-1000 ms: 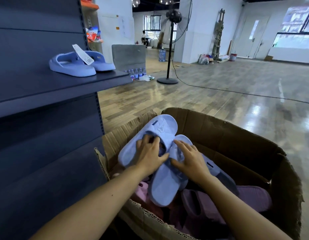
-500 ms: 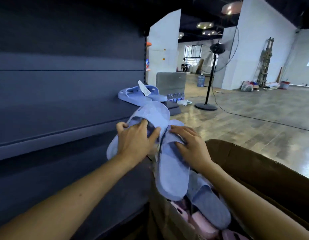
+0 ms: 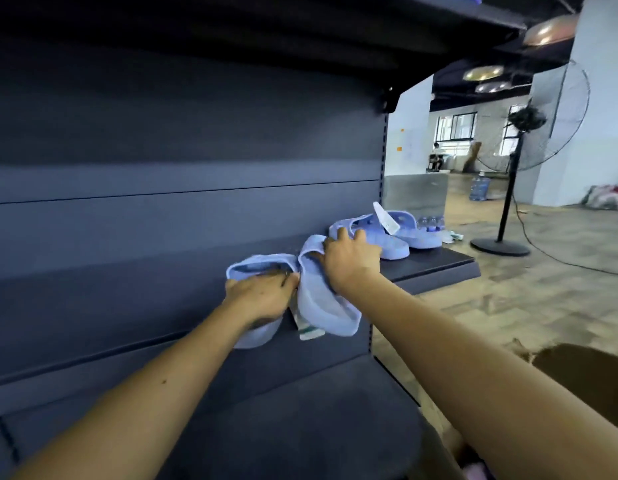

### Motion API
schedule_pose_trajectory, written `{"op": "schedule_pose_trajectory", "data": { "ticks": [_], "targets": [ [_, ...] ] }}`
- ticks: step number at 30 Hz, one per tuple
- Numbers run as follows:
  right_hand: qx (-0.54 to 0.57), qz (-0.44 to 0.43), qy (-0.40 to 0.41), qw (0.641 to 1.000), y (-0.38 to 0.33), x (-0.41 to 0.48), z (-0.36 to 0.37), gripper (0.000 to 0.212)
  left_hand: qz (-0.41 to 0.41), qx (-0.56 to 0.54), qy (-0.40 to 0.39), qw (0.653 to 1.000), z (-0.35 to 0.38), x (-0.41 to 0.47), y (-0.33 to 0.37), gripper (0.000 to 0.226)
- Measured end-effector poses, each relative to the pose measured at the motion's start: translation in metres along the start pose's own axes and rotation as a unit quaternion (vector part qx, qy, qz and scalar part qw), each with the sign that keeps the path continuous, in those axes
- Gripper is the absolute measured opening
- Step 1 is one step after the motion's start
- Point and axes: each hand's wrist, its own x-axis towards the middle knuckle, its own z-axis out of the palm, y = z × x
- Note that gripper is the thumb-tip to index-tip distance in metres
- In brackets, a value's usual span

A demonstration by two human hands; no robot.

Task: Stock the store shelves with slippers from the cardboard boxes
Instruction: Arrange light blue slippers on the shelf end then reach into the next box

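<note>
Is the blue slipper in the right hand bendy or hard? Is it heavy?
Probably bendy: the blue slipper seems to bow in the grip of the right hand. Likely light, since one hand holds it up with its lower end hanging free. Its surface looks matte, so probably not slippery.

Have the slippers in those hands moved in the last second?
Yes: the slippers rose out of the box to the shelf, just left of the tagged pair there.

Left hand [image 3: 262, 294], right hand [image 3: 352, 259] raised blue slipper pair [image 3: 321, 306] from cardboard box [image 3: 584, 368] to shelf [image 3: 435, 265], seemingly beside shelved pair [image 3: 394, 249].
</note>
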Motion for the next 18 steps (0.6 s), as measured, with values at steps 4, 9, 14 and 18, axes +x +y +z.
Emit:
{"op": "schedule_pose_trajectory", "data": {
  "ticks": [4, 9, 14, 18],
  "targets": [
    [-0.058, -0.027, -0.058, 0.996, 0.003, 0.031, 0.017, 0.040, -0.021, 0.043, 0.011, 0.999, 0.011, 0.034, -0.003, 0.044],
    [-0.017, -0.036, -0.020, 0.999, 0.008, 0.050, 0.032, 0.051, -0.111, 0.037, 0.010, 0.993, 0.017, 0.065, 0.005, 0.048],
    [0.078, -0.044, -0.025, 0.996, 0.015, 0.036, 0.019, 0.070, -0.127, 0.011, 0.023, 0.992, 0.014, 0.066, 0.010, 0.044],
    [0.141, -0.059, -0.115, 0.982, 0.009, 0.012, 0.006, 0.061, -0.060, -0.030, 0.076, 0.995, 0.008, 0.055, 0.012, 0.035]
  ]
}}
